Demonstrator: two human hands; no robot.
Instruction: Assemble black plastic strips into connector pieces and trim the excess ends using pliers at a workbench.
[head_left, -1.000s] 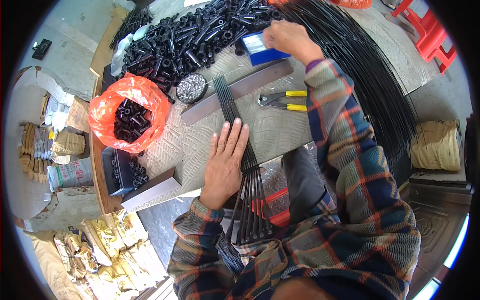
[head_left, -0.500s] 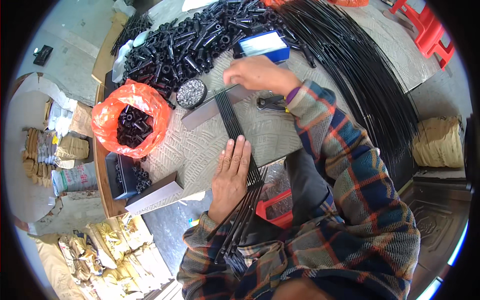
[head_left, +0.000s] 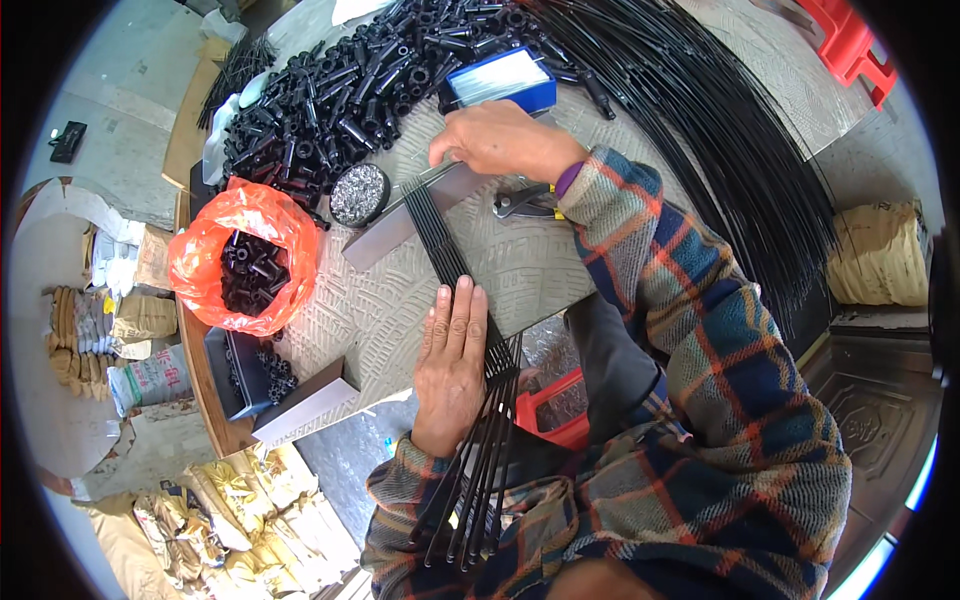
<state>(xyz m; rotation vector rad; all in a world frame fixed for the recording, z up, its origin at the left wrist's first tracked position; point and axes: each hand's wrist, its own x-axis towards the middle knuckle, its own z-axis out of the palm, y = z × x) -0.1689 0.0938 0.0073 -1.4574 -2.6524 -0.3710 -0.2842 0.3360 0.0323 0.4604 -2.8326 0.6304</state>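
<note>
A flat row of thin black rods (head_left: 433,232) lies side by side across the long grey metal bar (head_left: 378,238), their upper ends showing just past it. My left hand (head_left: 450,375) rests flat on the rods near the table's front edge, fingers straight out. From there the rods' lower ends fan out over my lap. My right hand (head_left: 505,142) hovers at the upper rod ends, thumb and fingers pinched together; what they hold is too small to name. Beyond it stands a blue box (head_left: 540,95) of thin pale pins or wires. Left of the bar is a round black dish (head_left: 359,194) of small shiny metal pieces.
Black tubular parts (head_left: 330,110) are heaped at the back. An orange-red plastic bag (head_left: 190,255) of similar parts sits at left. Long black rods (head_left: 740,150) spread along the right. Pliers (head_left: 525,203) lie near my right wrist. A second metal bar (head_left: 310,400) is at the front left.
The whole view has shifted slightly. My right hand stays pinched at the upper rod ends with a small shift of the fingers. My left hand still lies flat on the rods.
</note>
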